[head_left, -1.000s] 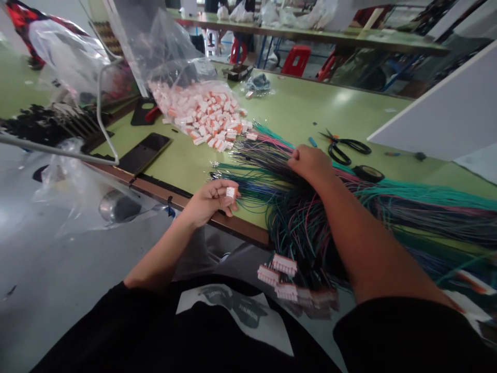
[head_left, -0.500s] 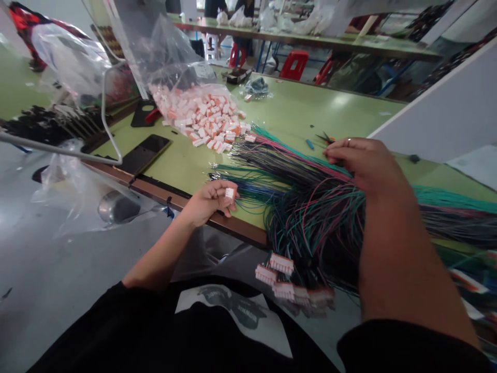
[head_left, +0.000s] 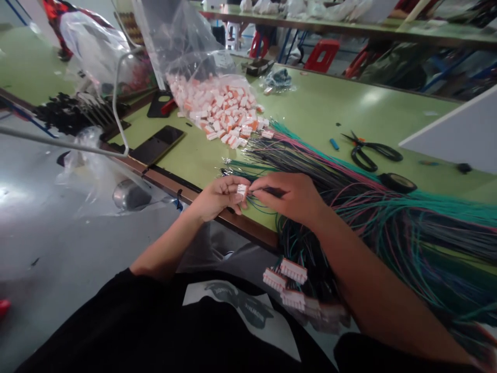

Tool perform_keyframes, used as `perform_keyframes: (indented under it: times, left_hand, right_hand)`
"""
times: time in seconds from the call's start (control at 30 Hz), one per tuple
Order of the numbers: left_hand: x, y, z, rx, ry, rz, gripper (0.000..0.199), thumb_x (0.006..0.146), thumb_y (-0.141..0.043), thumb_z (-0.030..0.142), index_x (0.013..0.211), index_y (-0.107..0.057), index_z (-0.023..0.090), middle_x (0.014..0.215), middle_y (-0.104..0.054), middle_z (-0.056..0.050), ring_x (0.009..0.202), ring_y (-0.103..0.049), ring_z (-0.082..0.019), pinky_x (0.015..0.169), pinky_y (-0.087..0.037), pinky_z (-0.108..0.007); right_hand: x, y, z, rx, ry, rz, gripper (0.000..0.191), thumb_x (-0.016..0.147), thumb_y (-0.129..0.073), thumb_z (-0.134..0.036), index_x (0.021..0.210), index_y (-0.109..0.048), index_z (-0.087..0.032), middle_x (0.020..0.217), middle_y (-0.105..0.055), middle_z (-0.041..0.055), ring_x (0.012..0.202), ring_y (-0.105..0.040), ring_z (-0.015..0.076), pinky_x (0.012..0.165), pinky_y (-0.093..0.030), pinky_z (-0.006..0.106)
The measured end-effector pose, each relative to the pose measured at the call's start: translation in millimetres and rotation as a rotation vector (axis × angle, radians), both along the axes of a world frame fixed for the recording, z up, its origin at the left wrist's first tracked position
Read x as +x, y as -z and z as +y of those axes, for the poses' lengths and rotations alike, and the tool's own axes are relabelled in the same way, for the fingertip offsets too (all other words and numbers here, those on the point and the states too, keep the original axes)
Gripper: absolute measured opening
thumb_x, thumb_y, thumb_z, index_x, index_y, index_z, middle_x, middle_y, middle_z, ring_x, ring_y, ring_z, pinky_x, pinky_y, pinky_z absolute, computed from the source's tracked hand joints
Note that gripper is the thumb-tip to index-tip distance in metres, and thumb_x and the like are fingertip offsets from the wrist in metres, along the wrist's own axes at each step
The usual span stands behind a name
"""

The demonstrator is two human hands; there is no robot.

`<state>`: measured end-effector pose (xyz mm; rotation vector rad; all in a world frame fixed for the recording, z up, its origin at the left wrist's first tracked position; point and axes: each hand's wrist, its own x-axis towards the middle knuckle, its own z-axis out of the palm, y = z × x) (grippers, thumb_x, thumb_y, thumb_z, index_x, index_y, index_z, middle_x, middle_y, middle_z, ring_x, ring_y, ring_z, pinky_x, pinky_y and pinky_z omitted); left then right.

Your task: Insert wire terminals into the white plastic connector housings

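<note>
My left hand (head_left: 219,199) is closed around a small white-and-orange connector housing (head_left: 241,192), held up over the table's front edge. My right hand (head_left: 293,197) pinches what looks like a thin dark wire (head_left: 276,191), its fingertips right against the housing's right side. Whether the wire's tip is inside the housing I cannot tell. Behind and beneath my right hand spread bundles of green, pink and black wires (head_left: 373,191). Several wired connectors (head_left: 294,270) hang below the table edge, near my right forearm.
A clear plastic bag spills loose connector housings (head_left: 229,109) onto the green table. A phone (head_left: 158,145) lies to the left beside a bent metal rod (head_left: 116,103). Black-handled scissors (head_left: 373,150) and a roll of black tape (head_left: 398,182) lie at the right.
My right hand has come leftward from over the wire bundles to the connector housing. My left hand still holds the housing. Scissors and tape behind my right arm have come into view.
</note>
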<state>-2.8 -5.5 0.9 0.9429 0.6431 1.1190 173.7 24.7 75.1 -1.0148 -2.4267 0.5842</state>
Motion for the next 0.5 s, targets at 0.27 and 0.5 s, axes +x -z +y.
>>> perform_keyframes:
  times: [0.27,0.5]
  left_hand:
    - [0.3,2.3,0.8,0.009,-0.004,-0.018,0.042,0.064,-0.079,0.026,0.098,-0.057,0.013,0.065,-0.063,0.003,0.057,-0.064,-0.009,0.048,-0.051,-0.016]
    - [0.2,0.8,-0.4,0.004,-0.020,-0.009,0.040,0.064,-0.078,0.024,0.097,-0.057,0.013,0.063,-0.063,0.003,0.057,-0.063,-0.009,0.048,-0.051,-0.016]
  right_hand:
    - [2.1,13.2,-1.7,0.023,0.160,0.030,0.012,0.065,-0.053,-0.022,0.060,-0.063,-0.019,0.053,-0.055,-0.0024,0.051,-0.043,0.0082,0.052,-0.031,0.022]
    - [-2.7,13.0,-2.5,0.014,0.166,0.020,0.011,0.064,-0.051,-0.022,0.059,-0.060,-0.019,0.051,-0.049,-0.0031,0.050,-0.039,0.0081,0.052,-0.029,0.023]
